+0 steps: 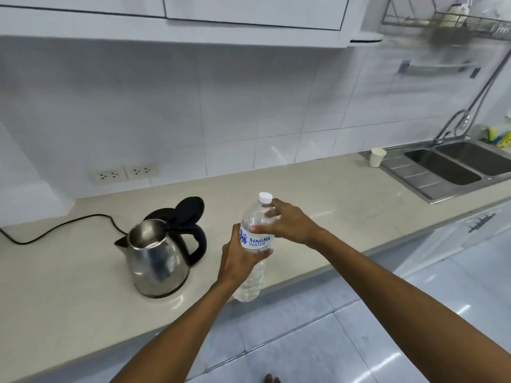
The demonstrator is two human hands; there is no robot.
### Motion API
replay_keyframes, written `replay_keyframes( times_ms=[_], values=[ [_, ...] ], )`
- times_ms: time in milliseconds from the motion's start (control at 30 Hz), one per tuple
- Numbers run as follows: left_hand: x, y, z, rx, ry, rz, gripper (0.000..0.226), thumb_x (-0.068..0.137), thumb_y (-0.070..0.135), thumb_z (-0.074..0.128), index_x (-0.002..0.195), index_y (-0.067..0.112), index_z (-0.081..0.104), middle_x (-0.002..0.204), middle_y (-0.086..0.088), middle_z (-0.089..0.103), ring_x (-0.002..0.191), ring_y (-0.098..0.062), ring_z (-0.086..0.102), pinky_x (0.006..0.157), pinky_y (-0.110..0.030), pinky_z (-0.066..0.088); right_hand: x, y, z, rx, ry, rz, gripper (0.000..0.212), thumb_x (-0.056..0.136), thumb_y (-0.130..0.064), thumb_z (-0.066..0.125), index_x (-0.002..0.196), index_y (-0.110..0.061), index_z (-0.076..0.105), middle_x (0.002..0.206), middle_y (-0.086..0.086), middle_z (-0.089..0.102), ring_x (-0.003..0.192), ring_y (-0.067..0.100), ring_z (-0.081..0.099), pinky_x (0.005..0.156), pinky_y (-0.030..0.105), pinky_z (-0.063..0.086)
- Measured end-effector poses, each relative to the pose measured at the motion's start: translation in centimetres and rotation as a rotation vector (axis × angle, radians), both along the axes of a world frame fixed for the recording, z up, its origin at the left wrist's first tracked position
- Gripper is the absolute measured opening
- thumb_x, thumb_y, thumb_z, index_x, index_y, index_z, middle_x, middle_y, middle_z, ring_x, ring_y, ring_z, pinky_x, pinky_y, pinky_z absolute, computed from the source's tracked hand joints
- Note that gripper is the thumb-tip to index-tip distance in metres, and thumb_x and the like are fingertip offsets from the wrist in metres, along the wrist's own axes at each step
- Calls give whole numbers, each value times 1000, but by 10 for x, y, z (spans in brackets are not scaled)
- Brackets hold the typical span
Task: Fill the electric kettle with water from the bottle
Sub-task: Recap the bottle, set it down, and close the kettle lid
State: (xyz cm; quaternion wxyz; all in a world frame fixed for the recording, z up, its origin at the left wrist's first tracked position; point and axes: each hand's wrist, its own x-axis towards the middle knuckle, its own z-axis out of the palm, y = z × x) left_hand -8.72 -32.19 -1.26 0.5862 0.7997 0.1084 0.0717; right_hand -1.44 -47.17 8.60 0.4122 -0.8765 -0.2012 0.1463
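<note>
**Capped bottle held upright, just right of the open kettle**

Head view. While the white cap (pixel 265 197) remains on the neck, no water can pass, so the step in hand is judged to be uncapping. The water bottle (pixel 255 239) is held clear of the beige counter (pixel 318 194), over its near edge, its long axis close to upright with the cap leaning slightly to the far right. The left hand (pixel 238 262) is wrapped closed around the labelled middle of the bottle from the near left side. The right hand (pixel 290 223) comes in from the right and grips the shoulder below the cap, thumb across the front, fingers curled around the far side; it touches the bottle but is not on the cap itself.

The electric kettle (pixel 157 257) stands on the counter to the left of both hands, near the bottle but apart from it. Its black lid (pixel 189 210) is tipped up and back, leaving the mouth open to the top; the spout faces left and the black handle (pixel 200 243) faces right, toward the bottle. The left hand is the nearer one to the kettle.

Judgement: the pour calls for carrying the bottle leftward and tipping its neck left, over the open mouth. The handle and raised lid lie between bottle and mouth, so the neck must pass above them. A black power cord (pixel 55 229) runs off left along the counter, away from that path.
</note>
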Motion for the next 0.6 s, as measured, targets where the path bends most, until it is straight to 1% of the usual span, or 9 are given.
replay_keyframes(
  times_ms=[100,167,267,333,467,533,600],
  values=[
    [31,-7,0,1,14,-13,70,71,36,96,121,35,48,100,20,69,86,8,65,63,-4,49,29,-7,-3,-16,1,-20,81,69,-61,84,137,-29,54,123,-6,64,110,15,65,95,39,58],
    [56,-11,0,-2,24,-13,71,70,35,97,122,33,47,100,20,68,87,7,65,63,-3,49,54,-9,-4,-24,-7,-36,84,69,-62,84,138,-28,53,125,-4,64,110,17,65,94,36,58],
    [98,-14,0,-9,31,1,71,69,34,98,120,34,48,96,23,68,81,12,65,63,-2,47,94,-10,-4,-35,-27,-43,87,69,-62,84,140,-26,52,129,-1,64,111,17,64,90,27,54],
    [131,-15,1,-18,27,20,71,68,34,98,119,34,48,96,24,68,79,15,65,63,-1,46,125,-9,-3,-42,-41,-37,86,70,-61,84,140,-25,51,129,0,64,111,17,64,88,25,52],
    [194,-18,0,-37,2,50,76,70,30,98,125,30,46,100,22,65,85,7,64,67,1,47,183,-7,-3,-31,-84,-25,83,73,-52,87,140,-21,50,131,1,64,111,20,66,89,25,52],
    [225,-18,-2,-47,-10,71,77,70,28,98,128,27,47,106,16,66,88,2,65,70,2,47,211,-5,-6,-17,-106,-21,81,71,-52,88,137,-21,52,129,0,65,110,18,67,89,25,54],
    [251,-17,-6,-65,-10,90,77,70,27,98,127,27,47,108,15,65,89,1,64,70,2,47,234,-2,-8,-8,-128,-7,77,70,-51,89,133,-22,55,125,-3,67,109,16,67,90,27,55]
  ],
)
